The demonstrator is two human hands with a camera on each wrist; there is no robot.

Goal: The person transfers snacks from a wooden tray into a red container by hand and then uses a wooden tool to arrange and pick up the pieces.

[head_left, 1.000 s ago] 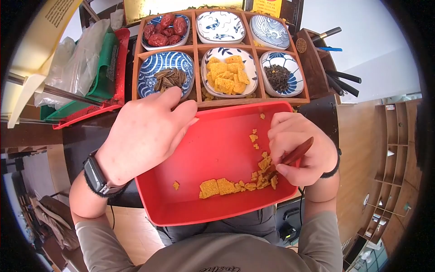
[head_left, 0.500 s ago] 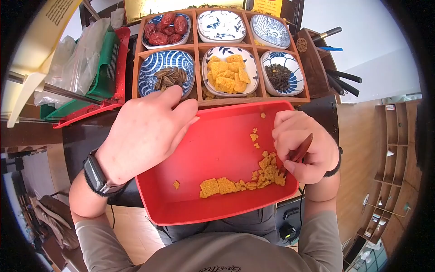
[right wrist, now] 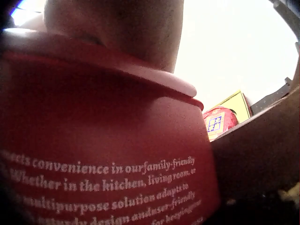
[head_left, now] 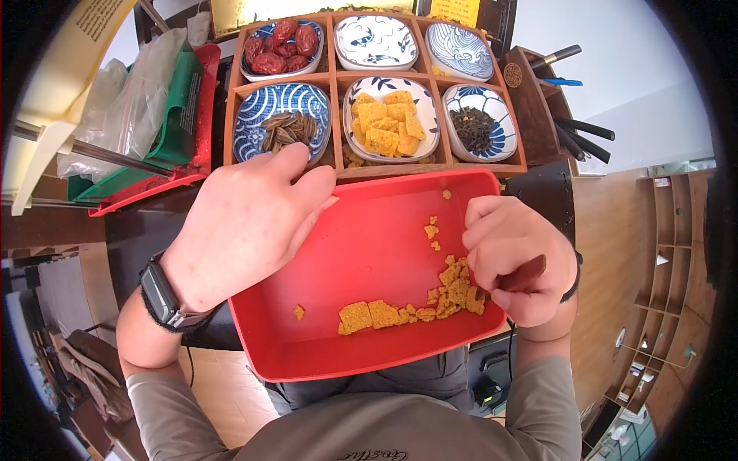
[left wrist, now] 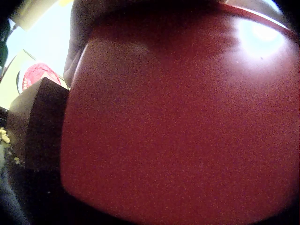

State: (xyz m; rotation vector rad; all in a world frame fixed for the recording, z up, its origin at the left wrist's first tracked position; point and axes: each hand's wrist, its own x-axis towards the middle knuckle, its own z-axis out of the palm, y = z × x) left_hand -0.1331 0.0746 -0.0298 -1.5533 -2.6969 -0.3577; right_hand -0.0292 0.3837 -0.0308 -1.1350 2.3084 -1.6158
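Observation:
The left hand [head_left: 250, 227] grips the upper left corner of a red tray [head_left: 346, 253]; its thumb lies inside. At the tray's right wall, the right hand [head_left: 519, 257] pinches a dark reddish-brown wooden utensil [head_left: 529, 273], whose lower end is hidden. Broken yellow pieces [head_left: 461, 292] gather in the lower right corner beside that hand, and two flat squares [head_left: 369, 316] lie along the near wall. The tray's outside [left wrist: 178, 122] fills the left wrist view. Printed text shows on its wall [right wrist: 103, 131] in the right wrist view, under the right hand [right wrist: 117, 28].
Behind the tray, a wooden divided box [head_left: 334, 115] holds bowls of red dates [head_left: 269, 63], striped seeds [head_left: 284, 131], yellow pieces [head_left: 388, 127] and dark leaves [head_left: 473, 131]. A green bin [head_left: 181, 107] stands left, a pen holder [head_left: 530, 84] right.
My right hand has shifted slightly right, and the utensil has swung with its tip now hidden. The corner pieces have moved a little towards the right wall. My left hand stays on the rim.

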